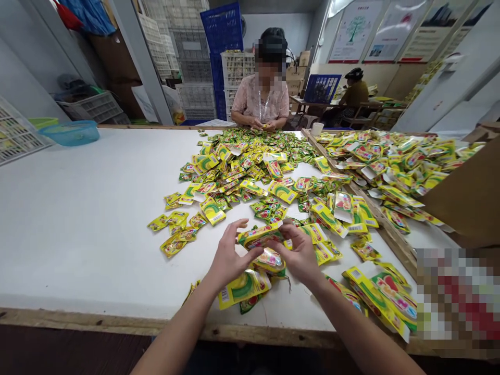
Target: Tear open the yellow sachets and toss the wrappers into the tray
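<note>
In front of me, above the white table [97, 224], a small yellow and green candy carton [260, 235] lies level between my two hands. My left hand [230, 255] curls around its left end, thumb below and fingers above. At the other end, my right hand [299, 252] grips it between thumb and fingers, near a white flap. Whether packets are inside the carton I cannot tell. Just below my hands are another carton [271, 260] and a yellow carton [244, 286] with a green band. Small green candy packets [267, 211] are scattered beyond the hands.
A large heap of cartons and packets [242, 161] spreads across the table's middle. A wooden divider [367, 203] separates more cartons [394, 156] on the right, beside a brown cardboard box [464, 192]. Across the table sits a person [261, 99] handling packets. A blue basin [72, 133] stands far left.
</note>
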### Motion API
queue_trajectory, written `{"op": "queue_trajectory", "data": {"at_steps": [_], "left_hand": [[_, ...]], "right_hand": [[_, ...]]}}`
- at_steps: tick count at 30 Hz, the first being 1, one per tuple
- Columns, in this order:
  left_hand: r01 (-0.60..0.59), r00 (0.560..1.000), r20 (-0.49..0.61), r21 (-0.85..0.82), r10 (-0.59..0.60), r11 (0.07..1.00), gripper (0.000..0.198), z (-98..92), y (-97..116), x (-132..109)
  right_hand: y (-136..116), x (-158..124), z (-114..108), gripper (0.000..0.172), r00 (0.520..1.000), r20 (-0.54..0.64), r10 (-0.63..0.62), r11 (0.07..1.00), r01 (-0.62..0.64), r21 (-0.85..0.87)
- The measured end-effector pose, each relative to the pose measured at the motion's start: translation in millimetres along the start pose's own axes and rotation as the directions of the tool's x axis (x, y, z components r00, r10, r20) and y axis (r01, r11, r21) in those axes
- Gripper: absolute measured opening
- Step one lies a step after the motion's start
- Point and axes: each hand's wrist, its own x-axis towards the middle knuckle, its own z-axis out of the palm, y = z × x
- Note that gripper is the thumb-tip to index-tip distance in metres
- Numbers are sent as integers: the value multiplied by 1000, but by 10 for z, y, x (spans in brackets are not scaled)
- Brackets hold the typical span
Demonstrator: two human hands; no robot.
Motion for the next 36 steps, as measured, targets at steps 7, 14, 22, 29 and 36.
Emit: {"op": "queue_trajectory", "data": {"at_steps": [7,14,22,29,36], "left_hand": [[133,983,154,-204,-103,970,29,-31,53,-2],[209,968,180,-180,-177,961,32,-23,6,25],[229,973,43,-306,-227,924,30,57,29,20],[218,975,-19,-39,-219,975,31,-396,-227,35],[573,775,-241,658,-584,489,40,-943,-735,137]], "right_hand": [[-124,5,-120,14,994,-31,-102,923,83,-375],[81,46,-80,34,900,374,222,972,-237,-8],[72,64,20,68,973,-191,131,991,-124,50],[-205,716,-916,39,966,-101,240,953,-254,-163],[-425,1234,-1419,41,706,-632,-320,744,-226,-629]]}}
